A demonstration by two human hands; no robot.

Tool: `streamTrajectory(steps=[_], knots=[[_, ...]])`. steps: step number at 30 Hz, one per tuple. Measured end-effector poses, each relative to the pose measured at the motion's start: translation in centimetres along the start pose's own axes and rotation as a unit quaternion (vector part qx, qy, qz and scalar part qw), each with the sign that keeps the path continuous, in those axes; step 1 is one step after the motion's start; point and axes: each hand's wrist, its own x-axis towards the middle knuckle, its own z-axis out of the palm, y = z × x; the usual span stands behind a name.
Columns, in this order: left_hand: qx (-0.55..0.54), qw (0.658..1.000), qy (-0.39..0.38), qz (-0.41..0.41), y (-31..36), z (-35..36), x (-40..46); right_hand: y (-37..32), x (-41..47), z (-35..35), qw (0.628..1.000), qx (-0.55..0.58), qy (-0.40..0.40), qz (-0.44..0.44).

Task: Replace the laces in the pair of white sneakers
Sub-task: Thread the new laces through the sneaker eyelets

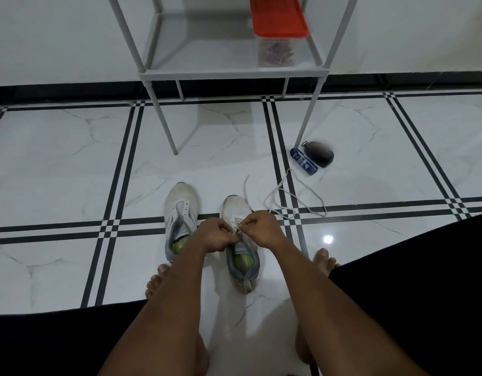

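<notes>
Two white sneakers with grey collars and green insoles stand side by side on the tiled floor, toes pointing away from me. The left sneaker [181, 213] stands alone, untouched. Over the tongue of the right sneaker [241, 251], my left hand [215, 236] and my right hand [259, 230] both pinch its white lace with curled fingers. The eyelets under my hands are hidden. A loose white lace [291, 196] lies in loops on the floor to the right of that shoe.
A blue tube [303, 161] and a dark rounded case [320, 156] lie at the right rear. A white metal rack [229, 71] stands behind the shoes with a red-lidded box [278, 31] on its shelf. My bare feet [325, 260] flank the sneakers.
</notes>
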Motion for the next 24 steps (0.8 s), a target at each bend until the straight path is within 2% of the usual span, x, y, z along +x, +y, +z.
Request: streamTrajectory(steps=[5, 7, 10, 15, 20, 24], knots=[[0.129, 0.987, 0.066, 0.066, -0.5, 1.2, -0.2, 0.0, -0.2, 0.4, 0.999, -0.040, -0.006, -0.022], [0.147, 0.980, 0.097, 0.089, -1.4, 2.2, -0.5, 0.1, -0.3, 0.6, 0.999, -0.040, -0.004, -0.023], [0.117, 0.976, 0.151, 0.103, -2.6, 3.6, -0.8, 0.0, -0.4, 0.7, 0.999, -0.039, -0.005, -0.020], [0.066, 0.970, 0.221, 0.081, -2.8, 5.0, -1.6, -0.3, -0.4, 1.0, 0.999, -0.024, -0.011, -0.017], [0.006, 0.965, 0.258, 0.051, -3.1, 5.6, -1.6, -0.7, -0.1, 1.1, 0.999, -0.031, -0.016, -0.035], [-0.034, 0.964, 0.259, 0.044, -3.0, 5.9, -1.6, -1.0, 0.2, 0.8, 0.997, -0.065, -0.028, -0.044]])
